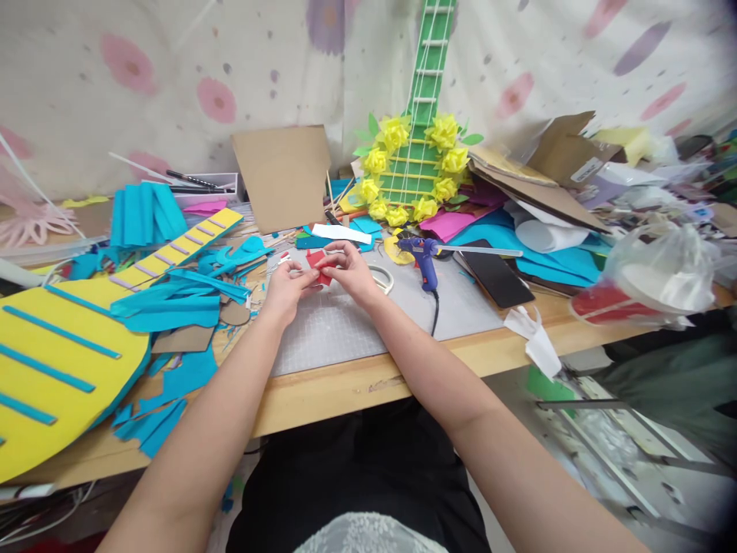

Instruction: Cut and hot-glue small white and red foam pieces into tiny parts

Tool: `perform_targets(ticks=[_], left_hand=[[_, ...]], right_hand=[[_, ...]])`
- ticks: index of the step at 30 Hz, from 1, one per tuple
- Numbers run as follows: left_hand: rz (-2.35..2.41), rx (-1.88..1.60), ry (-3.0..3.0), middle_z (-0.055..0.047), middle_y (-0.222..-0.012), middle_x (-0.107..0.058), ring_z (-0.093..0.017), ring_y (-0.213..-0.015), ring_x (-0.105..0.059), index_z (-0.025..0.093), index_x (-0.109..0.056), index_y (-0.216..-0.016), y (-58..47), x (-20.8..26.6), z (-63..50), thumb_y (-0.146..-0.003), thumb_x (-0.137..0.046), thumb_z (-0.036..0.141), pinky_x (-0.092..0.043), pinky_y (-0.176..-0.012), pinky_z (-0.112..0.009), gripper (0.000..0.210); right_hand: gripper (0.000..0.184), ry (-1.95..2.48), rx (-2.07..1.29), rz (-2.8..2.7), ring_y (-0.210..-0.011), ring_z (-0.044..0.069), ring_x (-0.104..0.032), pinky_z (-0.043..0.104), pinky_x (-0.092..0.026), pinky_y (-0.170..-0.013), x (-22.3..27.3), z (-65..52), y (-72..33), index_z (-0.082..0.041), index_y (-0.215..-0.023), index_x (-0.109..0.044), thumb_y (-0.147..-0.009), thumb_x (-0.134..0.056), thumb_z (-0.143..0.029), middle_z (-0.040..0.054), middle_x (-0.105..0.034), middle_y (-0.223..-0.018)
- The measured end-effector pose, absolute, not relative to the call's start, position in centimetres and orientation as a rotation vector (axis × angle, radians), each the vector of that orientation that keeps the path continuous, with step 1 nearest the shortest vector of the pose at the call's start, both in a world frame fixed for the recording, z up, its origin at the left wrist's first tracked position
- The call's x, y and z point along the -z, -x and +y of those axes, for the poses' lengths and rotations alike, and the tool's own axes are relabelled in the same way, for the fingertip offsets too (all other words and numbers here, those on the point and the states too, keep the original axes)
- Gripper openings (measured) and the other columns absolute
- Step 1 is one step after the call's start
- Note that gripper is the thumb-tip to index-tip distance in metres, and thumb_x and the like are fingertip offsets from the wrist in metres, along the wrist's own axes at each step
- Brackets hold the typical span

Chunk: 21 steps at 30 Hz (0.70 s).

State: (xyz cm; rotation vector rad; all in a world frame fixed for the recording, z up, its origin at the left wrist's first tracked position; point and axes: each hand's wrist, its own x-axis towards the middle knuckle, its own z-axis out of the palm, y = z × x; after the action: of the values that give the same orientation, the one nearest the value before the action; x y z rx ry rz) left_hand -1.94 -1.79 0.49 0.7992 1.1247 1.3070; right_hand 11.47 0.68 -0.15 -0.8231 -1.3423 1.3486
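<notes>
Both hands, left hand (286, 288) and right hand (351, 270), pinch a small red foam piece (318, 269) just above centre frame; the glue gun (424, 259) lying close right could snag a wrist.

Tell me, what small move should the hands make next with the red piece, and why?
Probably press the fold flat. Both the left hand and the right hand pinch the small red piece above the grey cutting mat, so the mat beneath gives a firm surface.
</notes>
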Motion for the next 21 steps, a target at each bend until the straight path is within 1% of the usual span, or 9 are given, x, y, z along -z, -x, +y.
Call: perform_targets(ticks=[5, 11, 14, 17, 21], left_hand=[[1.146, -1.299, -0.749, 0.002, -0.059, -0.063, -0.018, -0.060, -0.067, 0.019, -0.042, -0.076, 2.04, -0.61, -1.81, -0.053, -0.077, 0.014, -0.055, -0.060, -0.030, 0.042], [1.106, -1.274, -0.701, 0.002, -0.062, -0.064, -0.014, -0.056, -0.065, 0.017, -0.047, -0.081, 2.25, -1.17, -2.00, -0.059, -0.072, 0.010, -0.055, -0.061, -0.028, 0.034], [1.072, -1.242, -0.698, 0.000, -0.066, -0.065, -0.015, -0.059, -0.066, 0.017, -0.048, -0.081, 2.32, -1.33, -2.10, -0.060, -0.074, 0.014, -0.055, -0.062, -0.029, 0.033], [1.093, -1.248, -0.735, -0.001, -0.068, -0.065, -0.017, -0.064, -0.067, 0.017, -0.048, -0.082, 2.24, -1.20, -2.16, -0.059, -0.077, 0.017, -0.054, -0.063, -0.030, 0.038], [1.124, -1.247, -0.780, -0.001, -0.066, -0.066, -0.017, -0.065, -0.067, 0.016, -0.051, -0.085, 2.13, -0.96, -2.10, -0.056, -0.078, 0.015, -0.054, -0.063, -0.030, 0.040]], right_hand=[[0.033, 0.828, -1.263, -1.457, -0.075, 0.013, -0.062, 0.030, -0.050, -0.075, 0.01, 0.45, -11.43, -0.023, -0.093, -0.046, -0.064, -0.058, -0.015, -0.0045, -0.064, -0.073], [0.031, 0.840, -1.125, -1.576, -0.070, 0.012, -0.062, 0.029, -0.049, -0.070, 0.67, 0.84, -11.58, -0.023, -0.097, -0.045, -0.068, -0.053, -0.015, -0.0039, -0.065, -0.076], [0.032, 0.854, -1.098, -1.587, -0.068, 0.012, -0.062, 0.029, -0.049, -0.070, 0.86, 1.02, -11.64, -0.022, -0.097, -0.045, -0.068, -0.051, -0.012, -0.0045, -0.064, -0.075], [0.034, 0.858, -1.112, -1.575, -0.066, 0.011, -0.060, 0.028, -0.049, -0.068, 0.81, 1.03, -11.63, -0.022, -0.098, -0.045, -0.066, -0.051, -0.010, -0.0053, -0.062, -0.073], [0.041, 0.819, -1.151, -1.545, -0.069, 0.011, -0.059, 0.027, -0.049, -0.068, 0.68, 0.97, -11.55, -0.022, -0.102, -0.040, -0.065, -0.053, -0.010, -0.0060, -0.057, -0.070]])
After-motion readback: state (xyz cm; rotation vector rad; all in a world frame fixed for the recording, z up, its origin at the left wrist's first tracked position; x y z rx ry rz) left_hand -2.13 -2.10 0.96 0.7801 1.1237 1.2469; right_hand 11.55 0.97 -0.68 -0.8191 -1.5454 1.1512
